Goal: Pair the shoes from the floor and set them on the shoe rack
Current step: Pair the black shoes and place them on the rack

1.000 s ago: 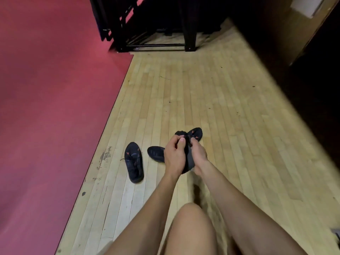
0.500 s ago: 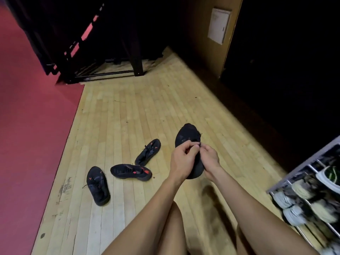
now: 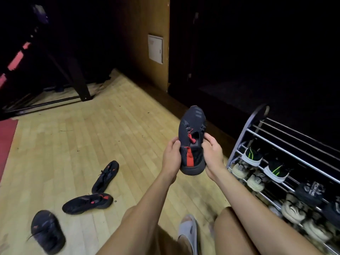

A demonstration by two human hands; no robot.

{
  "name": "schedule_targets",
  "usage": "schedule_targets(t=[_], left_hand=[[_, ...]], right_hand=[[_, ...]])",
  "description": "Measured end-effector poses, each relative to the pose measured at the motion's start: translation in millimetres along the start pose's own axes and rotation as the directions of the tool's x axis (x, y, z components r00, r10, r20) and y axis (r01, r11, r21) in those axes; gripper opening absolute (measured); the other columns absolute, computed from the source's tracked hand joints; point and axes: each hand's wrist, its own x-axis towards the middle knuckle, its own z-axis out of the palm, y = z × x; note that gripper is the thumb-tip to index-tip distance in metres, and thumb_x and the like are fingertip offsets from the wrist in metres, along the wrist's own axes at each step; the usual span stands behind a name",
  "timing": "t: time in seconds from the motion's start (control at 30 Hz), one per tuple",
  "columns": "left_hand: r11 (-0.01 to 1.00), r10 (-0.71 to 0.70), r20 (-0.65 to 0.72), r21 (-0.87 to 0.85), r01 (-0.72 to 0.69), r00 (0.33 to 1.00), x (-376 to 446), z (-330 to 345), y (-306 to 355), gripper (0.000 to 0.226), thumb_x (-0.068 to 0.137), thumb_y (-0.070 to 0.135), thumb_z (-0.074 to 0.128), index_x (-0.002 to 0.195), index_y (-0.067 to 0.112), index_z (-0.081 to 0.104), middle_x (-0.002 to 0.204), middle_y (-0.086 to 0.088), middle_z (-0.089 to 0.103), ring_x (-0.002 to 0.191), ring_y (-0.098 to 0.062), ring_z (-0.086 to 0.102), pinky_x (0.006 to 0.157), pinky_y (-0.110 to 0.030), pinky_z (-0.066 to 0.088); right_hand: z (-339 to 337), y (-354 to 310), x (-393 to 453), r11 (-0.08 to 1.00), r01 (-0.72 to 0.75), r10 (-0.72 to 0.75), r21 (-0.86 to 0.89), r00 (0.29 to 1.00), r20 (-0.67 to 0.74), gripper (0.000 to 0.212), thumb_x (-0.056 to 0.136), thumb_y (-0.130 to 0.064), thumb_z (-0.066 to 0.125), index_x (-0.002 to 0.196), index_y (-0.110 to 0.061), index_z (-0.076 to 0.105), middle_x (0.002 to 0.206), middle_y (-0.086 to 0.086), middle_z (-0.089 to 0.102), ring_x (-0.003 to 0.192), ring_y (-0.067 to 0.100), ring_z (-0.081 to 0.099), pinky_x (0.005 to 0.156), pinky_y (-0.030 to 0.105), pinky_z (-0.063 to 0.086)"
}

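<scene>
A black shoe with red accents point(image 3: 192, 133) is held up in the air, heel toward me, toe pointing away. My left hand point(image 3: 172, 157) grips its left side and my right hand point(image 3: 213, 153) grips its right side. Three more black shoes with red marks lie on the wooden floor to the left: one point(image 3: 105, 176), one on its side point(image 3: 87, 203), and one nearest me point(image 3: 47, 230). The metal shoe rack point(image 3: 257, 129) stands to the right, its lower shelves filled with several shoes and its top bars bare.
A green-striped pair point(image 3: 252, 156) and beige sneakers point(image 3: 239, 169) sit on the rack. My foot in a grey slide sandal point(image 3: 188, 230) rests on the floor below. A dark metal frame point(image 3: 77, 78) stands at the back left, with a red mat point(image 3: 7, 137) at the left edge.
The view has swung right, bringing the shoe rack into sight. Both hands have lifted the black shoe higher and turned it so its heel faces me.
</scene>
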Motion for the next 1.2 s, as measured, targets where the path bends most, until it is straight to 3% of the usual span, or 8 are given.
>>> schedule_targets(t=[0.1,0.23,0.4,0.67,0.77,0.9,1.03,1.2], left_hand=[[0.999,0.006,0.051,-0.037,-0.004,0.999,5,33,7,0.025,0.102,0.021,0.041,0.121,0.025,0.056,0.102,0.01,0.069,0.086,0.002,0.067,0.07,-0.016,0.052],[1.0,-0.003,0.132,-0.027,0.007,0.991,15,78,1,0.035,0.101,0.024,0.043,0.134,0.022,0.052,0.119,0.001,0.067,0.107,-0.015,0.065,0.096,-0.038,0.053],[0.998,-0.011,0.196,-0.058,0.023,0.981,21,134,-11,0.064,0.085,0.049,0.048,0.142,0.022,0.047,0.135,0.002,0.059,0.122,-0.014,0.057,0.108,-0.043,0.043],[0.991,0.042,0.394,0.104,-0.089,0.918,50,222,-10,0.044,0.093,0.043,0.042,0.132,0.027,0.055,0.12,0.009,0.063,0.113,-0.012,0.059,0.102,-0.038,0.046],[0.983,0.029,0.421,0.155,-0.103,0.906,63,254,-8,0.034,0.094,0.04,0.038,0.099,0.018,0.063,0.093,0.0,0.066,0.092,-0.019,0.06,0.087,-0.042,0.047],[0.991,-0.117,0.426,0.109,0.077,0.897,96,296,-34,0.047,0.077,0.058,0.041,0.084,0.018,0.064,0.093,-0.008,0.072,0.093,-0.028,0.067,0.092,-0.057,0.05],[0.981,-0.191,0.451,0.067,0.18,0.872,111,317,-45,0.041,0.095,0.043,0.042,0.067,0.017,0.056,0.071,0.0,0.064,0.073,-0.019,0.059,0.078,-0.037,0.045],[0.977,-0.212,0.43,0.063,0.204,0.878,134,341,-74,0.036,0.097,0.046,0.043,0.084,0.021,0.066,0.089,0.005,0.068,0.092,-0.018,0.064,0.09,-0.038,0.048]], right_hand=[[-25,-7,12,1.0,0.031,-0.03,0.001,0.997,-0.076,0.041,0.097,-0.01,0.048,0.135,-0.02,0.057,0.12,-0.001,0.07,0.109,0.018,0.068,0.098,0.044,0.054],[-59,-18,23,0.998,0.067,-0.062,0.02,0.983,-0.173,0.041,0.097,-0.005,0.044,0.133,-0.017,0.058,0.119,0.001,0.071,0.108,0.018,0.068,0.096,0.04,0.055],[-109,-19,46,0.997,0.08,-0.076,0.003,0.955,-0.286,0.042,0.097,-0.008,0.045,0.137,-0.017,0.056,0.125,0.001,0.069,0.114,0.017,0.066,0.101,0.042,0.052],[-175,-27,93,0.992,0.12,-0.094,0.025,0.877,-0.471,0.037,0.092,-0.019,0.048,0.126,-0.022,0.064,0.12,0.001,0.071,0.11,0.02,0.068,0.099,0.044,0.053],[-198,-35,116,0.993,0.111,-0.077,0.034,0.845,-0.53,0.036,0.095,-0.016,0.046,0.126,-0.02,0.064,0.118,0.005,0.071,0.107,0.023,0.069,0.096,0.043,0.055],[-225,-32,149,0.991,0.115,-0.054,0.07,0.816,-0.575,0.036,0.099,-0.008,0.041,0.129,-0.016,0.06,0.119,0.005,0.067,0.107,0.021,0.066,0.092,0.034,0.055],[-249,-21,190,0.992,0.068,0.022,0.11,0.753,-0.658,0.04,0.097,-0.006,0.041,0.135,-0.009,0.055,0.124,0.01,0.063,0.109,0.024,0.062,0.084,0.03,0.052],[-266,-6,223,0.99,0.046,0.057,0.132,0.732,-0.679,0.033,0.098,-0.006,0.043,0.128,-0.005,0.059,0.112,0.014,0.065,0.096,0.026,0.063,0.071,0.028,0.053]])
